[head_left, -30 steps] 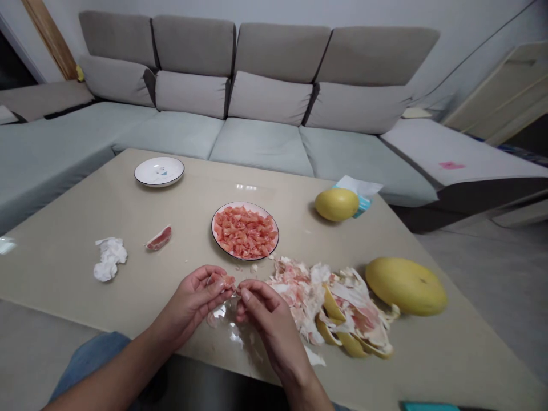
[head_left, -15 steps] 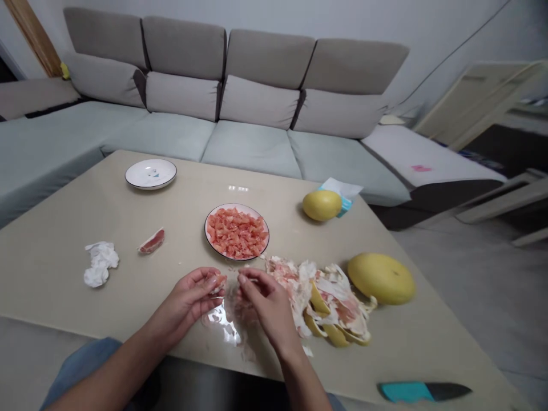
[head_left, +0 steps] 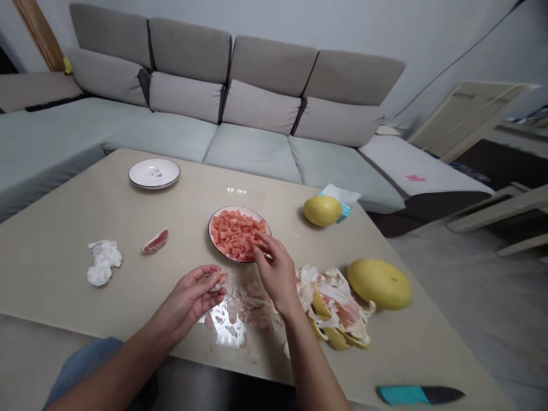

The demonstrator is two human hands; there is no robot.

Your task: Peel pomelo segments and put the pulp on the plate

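- Grip: L hand has 1 pulp piece pinched btwn thumb + fingers, above the table, near side of the plate. Fingers hide most of it.
- R hand: thumb + index apart, fingertips over near-R part of the plate w/ the red pulp. Nothing visible btwn them. Can't tell if tips touch pulp.
- Wt: piece is prob. next to nothing. Fingertip pinch is plenty, no palm req'd.
- Stiffness: soft, I'd say. Flesh should crush or tear if I squeeze hard, so keep pressure low.
- Friction: plated pulp looks wet + shiny, so expect slip. Flat pads, no nails.
- Hold pt: pale bit under the piece looks like membrane, prob. tougher than flesh. Best pinched there.
- Loose segment, L of plate: pale edge prob. firmer. Hold along that, not the red face.
- Scraps on table btwn my forearms: thin, likely to stick to wet fingers.
- Peel heap, R of R hand: light + floppy, I'd guess. Grab by the yellow rind.
- Whole yellow fruit beside heap: prob. heavy, smooth. Full-hand grip, approx. mid-body.
- Knife, near table edge: teal handle only.
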